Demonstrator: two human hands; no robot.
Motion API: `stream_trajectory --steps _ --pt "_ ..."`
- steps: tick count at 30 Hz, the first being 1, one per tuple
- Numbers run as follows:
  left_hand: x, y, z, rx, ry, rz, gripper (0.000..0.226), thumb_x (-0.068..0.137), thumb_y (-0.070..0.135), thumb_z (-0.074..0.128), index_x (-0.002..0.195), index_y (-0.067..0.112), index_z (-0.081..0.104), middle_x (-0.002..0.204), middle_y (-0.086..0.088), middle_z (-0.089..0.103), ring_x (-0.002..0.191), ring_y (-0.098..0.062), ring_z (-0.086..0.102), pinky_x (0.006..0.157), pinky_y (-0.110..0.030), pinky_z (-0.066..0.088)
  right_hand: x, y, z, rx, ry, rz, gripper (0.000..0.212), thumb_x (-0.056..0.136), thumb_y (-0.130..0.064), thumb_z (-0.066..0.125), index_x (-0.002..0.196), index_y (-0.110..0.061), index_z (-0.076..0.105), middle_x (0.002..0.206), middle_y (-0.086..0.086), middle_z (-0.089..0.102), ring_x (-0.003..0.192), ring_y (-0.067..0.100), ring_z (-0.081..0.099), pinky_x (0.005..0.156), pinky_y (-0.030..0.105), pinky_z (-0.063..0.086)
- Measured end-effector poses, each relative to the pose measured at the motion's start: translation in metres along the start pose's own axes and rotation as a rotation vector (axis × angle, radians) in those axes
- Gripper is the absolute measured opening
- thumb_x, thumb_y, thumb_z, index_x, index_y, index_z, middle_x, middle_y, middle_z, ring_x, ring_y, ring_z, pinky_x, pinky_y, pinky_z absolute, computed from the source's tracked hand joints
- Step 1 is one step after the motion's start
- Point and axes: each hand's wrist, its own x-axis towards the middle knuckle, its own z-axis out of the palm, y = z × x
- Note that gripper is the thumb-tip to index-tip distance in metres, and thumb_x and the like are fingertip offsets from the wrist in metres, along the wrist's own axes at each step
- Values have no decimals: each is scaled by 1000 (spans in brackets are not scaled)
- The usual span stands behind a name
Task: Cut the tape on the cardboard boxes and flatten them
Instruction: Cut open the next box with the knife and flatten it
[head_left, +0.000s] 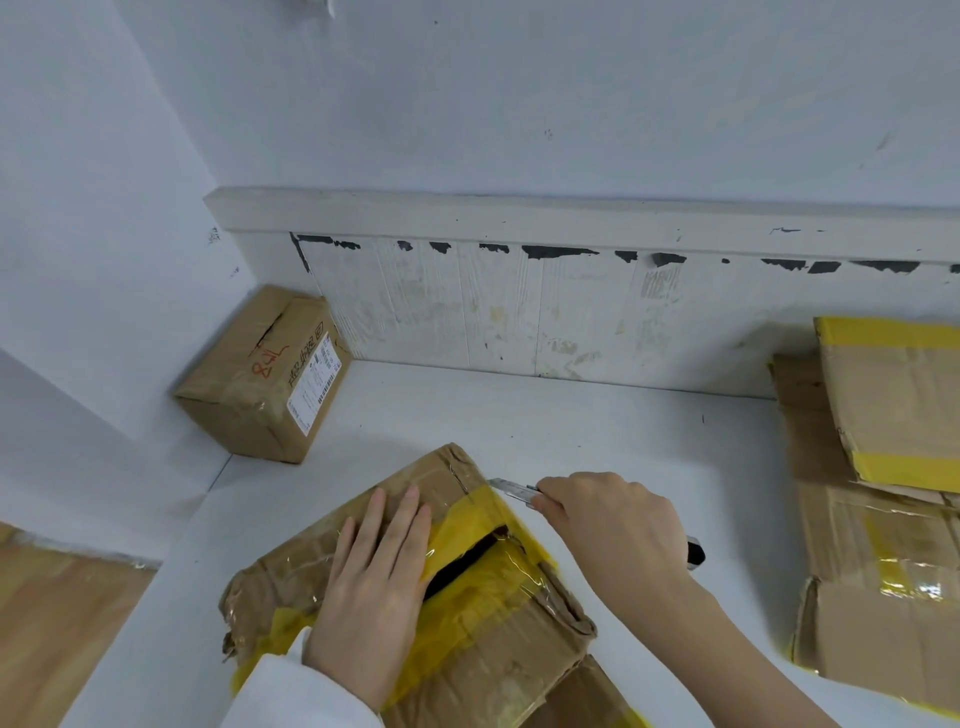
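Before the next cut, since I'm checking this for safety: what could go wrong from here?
1. The left hand presses flat on the yellow-taped box beside the already slit seam, so a slip of the utility knife could reach its fingers.
2. The blade sits at the box's far corner; the right hand could overshoot and score the white table.

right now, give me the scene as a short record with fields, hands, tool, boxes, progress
left hand: left hand lies flat, fingers straight, pressing on the box being cut
right hand: right hand grips the utility knife, blade at the box's far edge
tape: yellow tape along the top seam, already split into a dark gap
other boxes: taped box in the back left corner, still whole; flattened cardboard piled at right
surface: white table
progress: cutting under way, this box not yet flattened
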Motion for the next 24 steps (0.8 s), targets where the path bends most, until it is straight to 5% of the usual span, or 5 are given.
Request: stream_trajectory --steps 9,14,24 --pt "1 0 3 -8 45 11 77 102 29 -1 103 -1 70 113 -18 67 101 -43 63 74 -57 50 8 13 -4 -178 -10 -188 28 103 -40 23 86 -22 36 68 -6 30 61 20 42 43 25 21" --pt "3 -2 5 -28 78 29 76 101 27 -1 104 1 70 113 -15 67 102 -41 63 76 -56 50 13 0 -6 -244 -20 -188 9 101 -20 42 98 -23 50 71 -5 34 57 19 38 41 27 19" --pt "5 -1 5 -24 156 45 77 102 27 -1 101 1 71 110 -15 68 100 -41 64 73 -57 51 8 -3 -15 -289 -51 -237 13 97 -8 45 99 -18 54 66 -3 27 48 16 25 41 28 16"
